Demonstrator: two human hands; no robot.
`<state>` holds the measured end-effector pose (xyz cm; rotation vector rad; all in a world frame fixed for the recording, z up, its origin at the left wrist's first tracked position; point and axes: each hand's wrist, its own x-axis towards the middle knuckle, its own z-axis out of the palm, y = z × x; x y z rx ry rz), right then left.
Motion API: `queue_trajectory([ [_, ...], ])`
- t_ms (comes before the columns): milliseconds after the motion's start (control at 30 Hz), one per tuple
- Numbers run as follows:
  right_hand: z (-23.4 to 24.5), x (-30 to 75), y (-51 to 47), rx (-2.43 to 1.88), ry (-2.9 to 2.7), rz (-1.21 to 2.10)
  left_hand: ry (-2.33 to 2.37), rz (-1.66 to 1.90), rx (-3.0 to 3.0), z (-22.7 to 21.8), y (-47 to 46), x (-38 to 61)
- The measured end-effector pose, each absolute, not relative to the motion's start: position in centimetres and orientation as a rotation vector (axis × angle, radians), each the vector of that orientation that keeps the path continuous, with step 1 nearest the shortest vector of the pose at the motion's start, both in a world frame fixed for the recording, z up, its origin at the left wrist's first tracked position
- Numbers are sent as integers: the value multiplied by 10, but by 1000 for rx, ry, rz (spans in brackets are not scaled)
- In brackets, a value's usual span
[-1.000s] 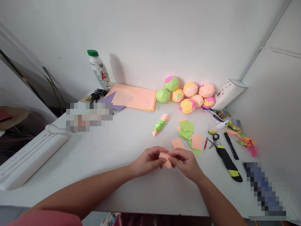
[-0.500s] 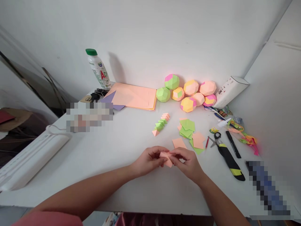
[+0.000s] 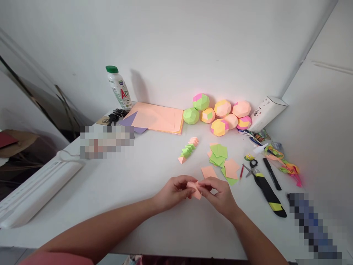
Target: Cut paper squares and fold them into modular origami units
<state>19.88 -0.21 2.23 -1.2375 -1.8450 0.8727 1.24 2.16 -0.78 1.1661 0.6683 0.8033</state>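
Observation:
Between my two hands, above the near part of the white table [image 3: 124,184], is a small folded peach paper piece [image 3: 196,192]. My left hand [image 3: 176,191] pinches its left side, thumb in front. On the other side the fingertips and thumb of my right hand [image 3: 219,195] are closed on it. Just beyond lie a peach paper square [image 3: 209,172] and a loose pile of green paper squares [image 3: 219,151] with peach ones among them. A row of folded peach and green paper units [image 3: 188,149] stands farther back.
Paper polyhedron balls [image 3: 220,127] sit against the wall, beside peach paper sheets [image 3: 157,117] and a green-capped bottle [image 3: 120,88]. To the right lie scissors [image 3: 253,166], a black-and-yellow cutter [image 3: 268,193], a black pen [image 3: 272,174] and a white box [image 3: 268,114].
The view has tilted slightly upward, so everything appears a little lower. Both hands keep hold of the peach paper, with only slight finger movement.

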Motion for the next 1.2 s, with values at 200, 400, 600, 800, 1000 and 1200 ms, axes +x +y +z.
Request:
queue_trajectory([
  [200,22,199,-2,-1219,-1864,855,674,808,1182,-8,21,13],
  [400,23,198,-4,-1172,-1902,793,696,819,1189,-9,22,12],
  [600,25,195,-8,-1144,-1991,679,718,887,1182,-13,21,13],
  [800,24,194,-8,-1130,-1984,711,625,892,1139,-8,19,16],
  [1000,25,196,-7,-1091,-1948,815,649,870,1370,-1,18,14],
  [1200,21,194,-8,-1250,-1757,975,747,905,1592,2,18,10],
])
